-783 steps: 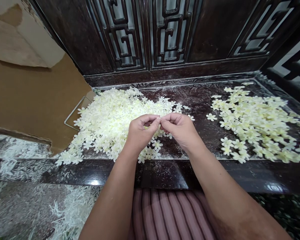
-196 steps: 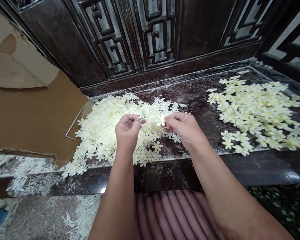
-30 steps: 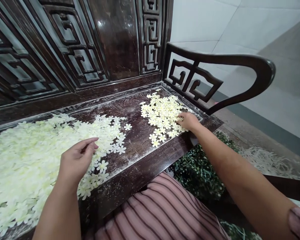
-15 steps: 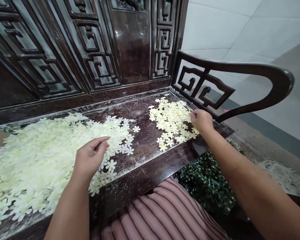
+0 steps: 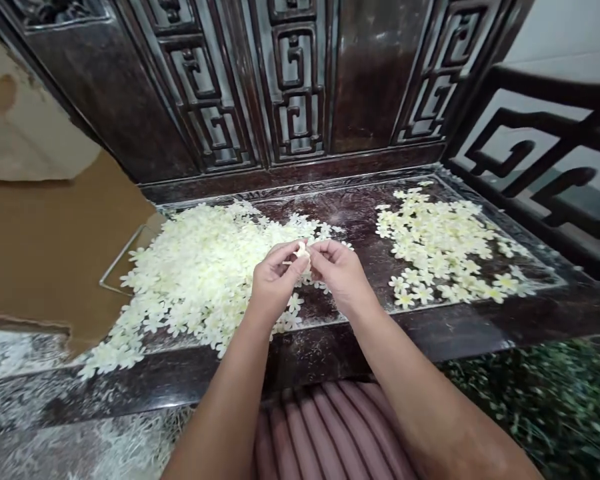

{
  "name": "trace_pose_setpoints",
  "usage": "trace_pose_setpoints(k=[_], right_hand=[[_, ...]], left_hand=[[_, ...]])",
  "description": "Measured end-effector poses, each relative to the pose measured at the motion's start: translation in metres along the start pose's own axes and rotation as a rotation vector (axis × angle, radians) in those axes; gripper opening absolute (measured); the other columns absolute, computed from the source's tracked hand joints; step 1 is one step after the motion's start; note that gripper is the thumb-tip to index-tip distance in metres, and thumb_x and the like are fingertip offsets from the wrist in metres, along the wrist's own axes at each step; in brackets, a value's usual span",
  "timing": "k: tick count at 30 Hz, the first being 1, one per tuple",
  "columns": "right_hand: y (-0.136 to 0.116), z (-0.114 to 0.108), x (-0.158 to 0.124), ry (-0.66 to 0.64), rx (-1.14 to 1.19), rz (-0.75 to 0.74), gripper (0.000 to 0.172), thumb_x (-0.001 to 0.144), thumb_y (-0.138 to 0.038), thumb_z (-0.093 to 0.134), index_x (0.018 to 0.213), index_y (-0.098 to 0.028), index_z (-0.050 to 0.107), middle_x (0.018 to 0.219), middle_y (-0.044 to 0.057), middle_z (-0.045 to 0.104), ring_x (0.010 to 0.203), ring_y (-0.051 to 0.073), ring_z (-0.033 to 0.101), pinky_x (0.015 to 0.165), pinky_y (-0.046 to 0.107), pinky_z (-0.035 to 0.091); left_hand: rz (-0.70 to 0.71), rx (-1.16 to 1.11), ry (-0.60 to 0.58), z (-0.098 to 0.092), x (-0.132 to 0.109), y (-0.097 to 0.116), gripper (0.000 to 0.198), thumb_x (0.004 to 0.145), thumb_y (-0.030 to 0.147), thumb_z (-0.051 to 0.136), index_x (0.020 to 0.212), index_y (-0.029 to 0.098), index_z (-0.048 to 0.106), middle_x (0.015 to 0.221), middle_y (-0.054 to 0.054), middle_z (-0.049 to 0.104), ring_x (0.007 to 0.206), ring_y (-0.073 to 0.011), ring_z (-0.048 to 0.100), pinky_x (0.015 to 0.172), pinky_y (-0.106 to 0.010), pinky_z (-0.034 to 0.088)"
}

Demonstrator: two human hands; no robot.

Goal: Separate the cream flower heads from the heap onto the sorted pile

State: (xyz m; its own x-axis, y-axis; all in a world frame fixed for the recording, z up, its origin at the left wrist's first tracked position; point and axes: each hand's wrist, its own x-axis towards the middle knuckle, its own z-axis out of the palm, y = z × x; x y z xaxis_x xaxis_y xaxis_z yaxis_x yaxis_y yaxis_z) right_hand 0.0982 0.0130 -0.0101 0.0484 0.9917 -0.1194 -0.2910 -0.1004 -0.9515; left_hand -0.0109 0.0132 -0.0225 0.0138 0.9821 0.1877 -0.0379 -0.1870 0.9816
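Observation:
Both hands meet over the dark wooden bench seat [image 5: 360, 233], at the right end of a large pile of pale flowers [image 5: 205, 260]. My left hand [image 5: 276, 280] pinches a small cream flower [image 5: 301, 252] between thumb and fingers. Its petals look folded, and a thin pale bit sticks out to the left. Closed on the same flower from the right is my right hand [image 5: 337, 273], its fingertips touching it. A smaller, flatter group of yellow-centred flowers [image 5: 440, 240] lies on the seat farther right.
Brown cardboard [image 5: 55, 247] and a thin metal frame [image 5: 117, 267] are at the left. The carved backrest [image 5: 300, 87] stands behind, the armrest [image 5: 540, 153] at right. Green foliage [image 5: 545, 393] lies below the seat's front edge.
The view has turned left. My right hand has left the smaller flower group and come over to my left hand. A flower now shows between the fingers of both.

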Motion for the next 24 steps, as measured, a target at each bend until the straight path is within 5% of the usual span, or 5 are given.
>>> trace_pose_setpoints(k=[3, 7, 14, 24], right_hand=[[-0.003, 0.009, 0.002, 0.064, -0.134, -0.085, 0.022, 0.056, -0.027, 0.073, 0.060, -0.018, 0.054, 0.052, -0.006, 0.049, 0.049, 0.007, 0.042, 0.047, 0.022, 0.034], [-0.005, 0.015, 0.000, -0.069, -0.213, -0.086, 0.012, 0.065, -0.026, 0.065, 0.062, -0.018, 0.057, 0.050, -0.005, 0.050, 0.047, 0.008, 0.044, 0.046, 0.023, 0.037], [0.004, 0.003, 0.005, -0.203, -0.103, -0.013, 0.021, 0.064, -0.034, 0.071, 0.072, -0.016, 0.065, 0.060, -0.001, 0.062, 0.046, 0.007, 0.048, 0.044, 0.023, 0.042], [0.002, -0.004, 0.007, -0.236, -0.023, 0.039, 0.022, 0.060, -0.036, 0.077, 0.065, -0.016, 0.067, 0.059, 0.000, 0.064, 0.048, 0.007, 0.049, 0.044, 0.022, 0.043]], left_hand=[[-0.040, -0.020, 0.060, -0.010, 0.002, 0.001, 0.034, 0.066, 0.033, 0.073, 0.095, 0.015, 0.070, 0.096, -0.007, 0.069, 0.078, -0.0133, 0.060, 0.069, -0.024, 0.051], [-0.111, -0.052, 0.110, -0.021, 0.005, 0.002, 0.039, 0.062, 0.034, 0.076, 0.094, 0.013, 0.070, 0.084, -0.007, 0.071, 0.077, -0.0150, 0.063, 0.071, -0.028, 0.052], [-0.182, 0.002, -0.020, -0.028, 0.009, 0.003, 0.032, 0.065, 0.037, 0.074, 0.087, 0.014, 0.073, 0.070, -0.002, 0.068, 0.069, -0.0136, 0.062, 0.068, -0.027, 0.052], [-0.156, 0.075, -0.126, -0.025, 0.007, 0.005, 0.022, 0.077, 0.034, 0.063, 0.065, 0.017, 0.066, 0.065, 0.000, 0.063, 0.063, -0.0105, 0.058, 0.066, -0.025, 0.049]])
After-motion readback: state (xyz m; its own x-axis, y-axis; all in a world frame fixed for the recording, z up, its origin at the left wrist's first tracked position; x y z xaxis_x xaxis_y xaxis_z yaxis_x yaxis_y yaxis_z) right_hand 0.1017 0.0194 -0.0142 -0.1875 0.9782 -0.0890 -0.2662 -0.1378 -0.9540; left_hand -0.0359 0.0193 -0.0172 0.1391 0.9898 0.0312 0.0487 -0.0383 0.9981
